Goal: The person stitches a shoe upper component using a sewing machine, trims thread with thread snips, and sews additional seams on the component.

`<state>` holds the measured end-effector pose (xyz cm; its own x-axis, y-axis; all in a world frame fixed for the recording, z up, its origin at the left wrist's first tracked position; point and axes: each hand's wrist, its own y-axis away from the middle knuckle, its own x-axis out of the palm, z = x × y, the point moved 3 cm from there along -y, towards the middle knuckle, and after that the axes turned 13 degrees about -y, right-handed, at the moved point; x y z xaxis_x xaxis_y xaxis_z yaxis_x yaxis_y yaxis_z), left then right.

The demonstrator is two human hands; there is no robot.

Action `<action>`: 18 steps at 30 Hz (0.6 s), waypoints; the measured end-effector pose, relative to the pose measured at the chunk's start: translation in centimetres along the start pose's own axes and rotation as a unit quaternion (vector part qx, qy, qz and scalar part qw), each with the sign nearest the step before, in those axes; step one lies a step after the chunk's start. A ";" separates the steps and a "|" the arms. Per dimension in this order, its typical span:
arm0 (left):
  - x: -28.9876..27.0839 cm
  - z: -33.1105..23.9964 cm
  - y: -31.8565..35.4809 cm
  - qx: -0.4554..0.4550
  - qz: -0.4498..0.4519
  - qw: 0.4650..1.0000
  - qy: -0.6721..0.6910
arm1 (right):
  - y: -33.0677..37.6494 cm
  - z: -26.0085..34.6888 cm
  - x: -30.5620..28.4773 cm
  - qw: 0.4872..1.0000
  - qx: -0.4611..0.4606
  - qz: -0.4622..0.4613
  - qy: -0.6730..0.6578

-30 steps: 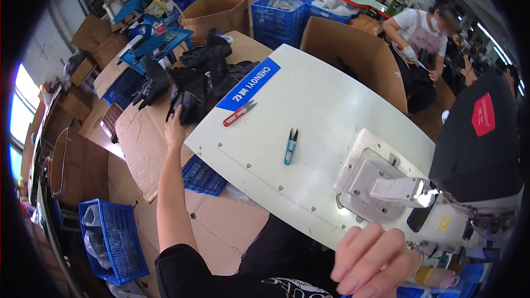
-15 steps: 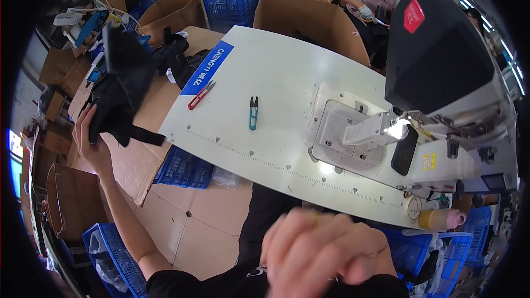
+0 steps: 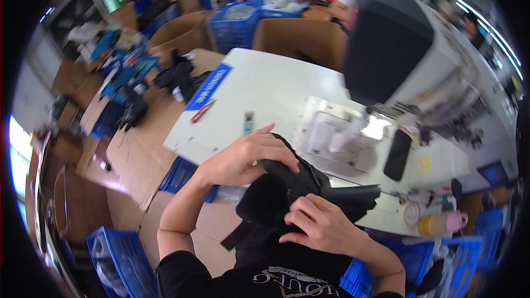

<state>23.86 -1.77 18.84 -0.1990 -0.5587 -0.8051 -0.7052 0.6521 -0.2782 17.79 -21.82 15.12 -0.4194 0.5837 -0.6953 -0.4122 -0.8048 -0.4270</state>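
A black fabric piece with a strap-like end hangs bunched in front of my body, over the near edge of the white sewing table. My left hand is closed on its upper part, fingers curled over the top. At its lower right side, my right hand pinches the cloth. A flap of the piece spreads to the right over the table edge. Beyond my left hand lie teal thread snips, partly hidden by it. Red thread snips rest farther left, by the blue label strip.
The sewing machine head looms at the right above its metal plate. A black phone and a pink-lidded bottle stand nearby. Cardboard and dark cloth lie left; blue crates stand below.
My left hand has brought the black fabric piece from the far left to in front of me. My right hand has moved up and taken hold of it too. The view has shifted.
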 end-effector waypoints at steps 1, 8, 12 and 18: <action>1.0 0.6 -1.6 -0.003 0.008 1.000 0.029 | 1.0 -0.9 -0.4 0.998 0.034 -0.011 -0.053; 4.2 1.1 -8.3 0.112 0.011 0.980 0.167 | 4.9 -5.1 -4.0 0.939 0.263 -0.014 -0.220; 5.0 0.8 -9.0 0.073 -0.066 0.970 0.222 | 5.5 -4.4 -7.7 0.903 0.167 -0.186 -0.350; 6.8 2.7 -9.7 -0.084 -0.047 0.968 0.233 | 5.7 -8.0 -8.8 0.745 0.273 -0.327 -0.513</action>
<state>31.18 -10.52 14.66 -0.3861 -0.8074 -0.4462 -0.8282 0.5164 -0.2178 25.58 -32.41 14.18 -0.2660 0.8325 0.4859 -0.9503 -0.3109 0.0126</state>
